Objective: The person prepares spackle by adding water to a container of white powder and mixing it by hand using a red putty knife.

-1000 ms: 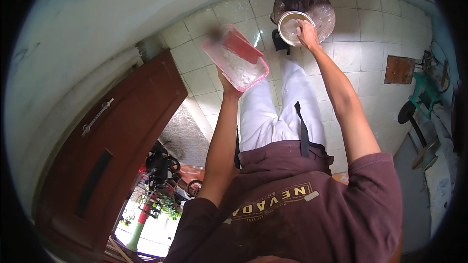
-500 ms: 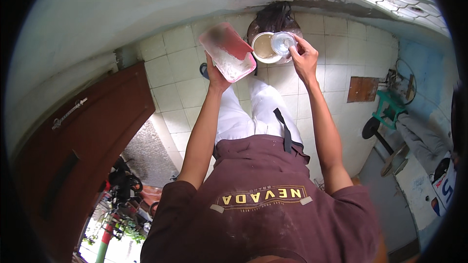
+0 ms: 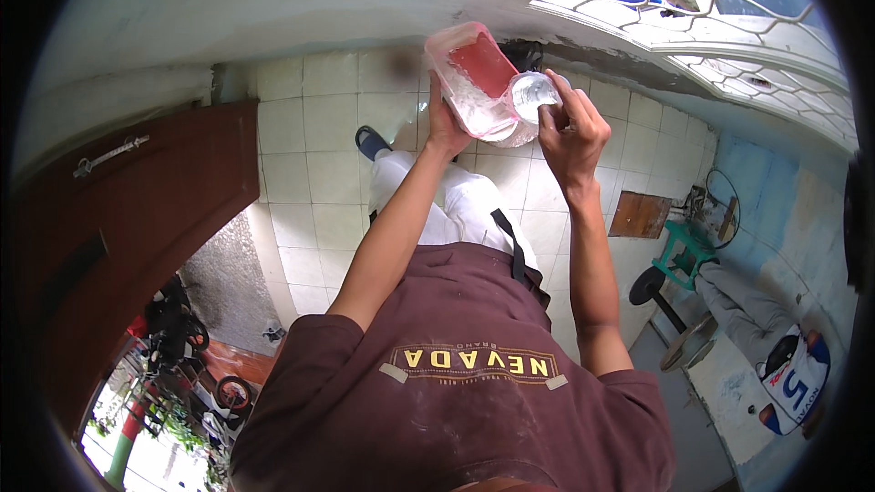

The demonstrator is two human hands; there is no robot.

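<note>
Pink-tinted clear plastic is filling my left hand (image 3: 447, 128): I am gripping a rectangular container (image 3: 474, 82) from below, raised in front of me above the tiled floor (image 3: 310, 137). My right hand (image 3: 572, 132) is clasping a small clear cup (image 3: 531, 96), tilted against the container's rim.

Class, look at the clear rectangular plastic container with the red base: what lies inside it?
Inside the clear rectangular plastic container, a pale whitish layer coats the lower part, with red showing above. The clear round cup hides its near corner.
</note>
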